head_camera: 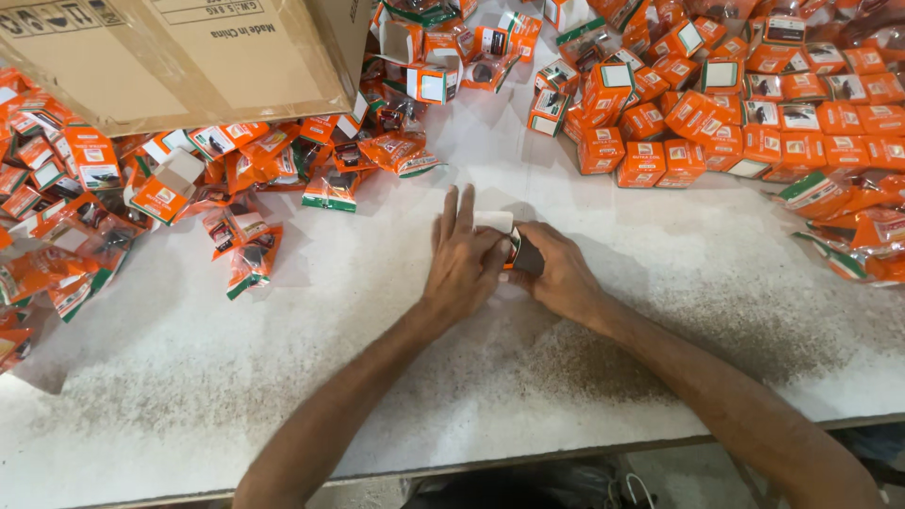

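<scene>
Two bare hands meet at the centre of the frame over a small carton (509,243), white on its upper flap and orange with a dark panel at the side, held just above a white, speckled worktable (584,377). The left hand (464,259) lies flat over the carton with fingers spread and pressed on the white flap; the right hand (556,273) is curled around the carton's right end, gripping it, though how far the flap is folded cannot be made out beneath the fingers. Squared-up orange boxes (698,123) crowd the upper right of the frame, some stacked in rows. Flattened orange packets (245,250) lie scattered across the left and upper middle, a few with green edges. A large brown cardboard shipping box (179,57) fills the upper left corner, its side leaning over the loose packets
</scene>
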Demonstrator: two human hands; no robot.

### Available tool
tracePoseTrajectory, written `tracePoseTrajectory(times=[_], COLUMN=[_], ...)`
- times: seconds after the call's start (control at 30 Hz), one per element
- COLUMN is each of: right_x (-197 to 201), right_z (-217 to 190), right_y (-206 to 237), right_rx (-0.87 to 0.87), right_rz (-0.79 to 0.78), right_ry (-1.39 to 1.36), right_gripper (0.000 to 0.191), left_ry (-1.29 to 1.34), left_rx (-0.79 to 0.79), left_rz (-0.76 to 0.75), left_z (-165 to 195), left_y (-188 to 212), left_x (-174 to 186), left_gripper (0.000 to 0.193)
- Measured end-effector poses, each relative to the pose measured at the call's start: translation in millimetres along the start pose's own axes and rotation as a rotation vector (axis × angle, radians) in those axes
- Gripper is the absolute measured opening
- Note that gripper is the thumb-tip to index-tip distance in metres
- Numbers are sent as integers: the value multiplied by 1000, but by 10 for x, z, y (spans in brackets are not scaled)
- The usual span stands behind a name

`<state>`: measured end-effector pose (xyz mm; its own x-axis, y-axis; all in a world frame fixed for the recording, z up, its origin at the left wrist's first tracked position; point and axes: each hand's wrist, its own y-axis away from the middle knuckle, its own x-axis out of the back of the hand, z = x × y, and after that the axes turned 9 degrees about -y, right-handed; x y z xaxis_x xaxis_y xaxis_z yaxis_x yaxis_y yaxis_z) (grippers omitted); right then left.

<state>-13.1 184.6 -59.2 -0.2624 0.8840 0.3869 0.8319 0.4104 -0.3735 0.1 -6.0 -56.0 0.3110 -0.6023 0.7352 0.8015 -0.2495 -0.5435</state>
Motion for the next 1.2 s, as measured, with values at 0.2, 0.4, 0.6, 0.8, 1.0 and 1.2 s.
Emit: tracePoseTrajectory(times=[0.2, 0.4, 0.6, 0.8, 1.0, 1.2], right_x=[-101, -189, -153, -125, -138, -175], right_z=[19, -22, -53, -86, -119, -71], right_y=[141, 264, 296, 262, 294, 308], right_rx=[157, -60, 278, 255, 179, 55], right_rz=[23, 50, -13, -12, 0, 4], right_ry=[150, -91, 243, 248, 228, 103], right_gripper=[71, 70, 55, 53, 43, 52], left_ry=[356, 322, 806, 1007, 354, 201], left_rx=[368, 518, 479, 627, 161, -179], left_rz=[-49, -82, -238, -279, 104, 0], left_z=[-107, -126, -234, -380, -124, -7], left_y=[164, 83, 187, 115, 206, 407], left_x=[-3, -141, -7, 23, -94, 142], left_gripper=[48, 28, 22, 16, 22, 41])
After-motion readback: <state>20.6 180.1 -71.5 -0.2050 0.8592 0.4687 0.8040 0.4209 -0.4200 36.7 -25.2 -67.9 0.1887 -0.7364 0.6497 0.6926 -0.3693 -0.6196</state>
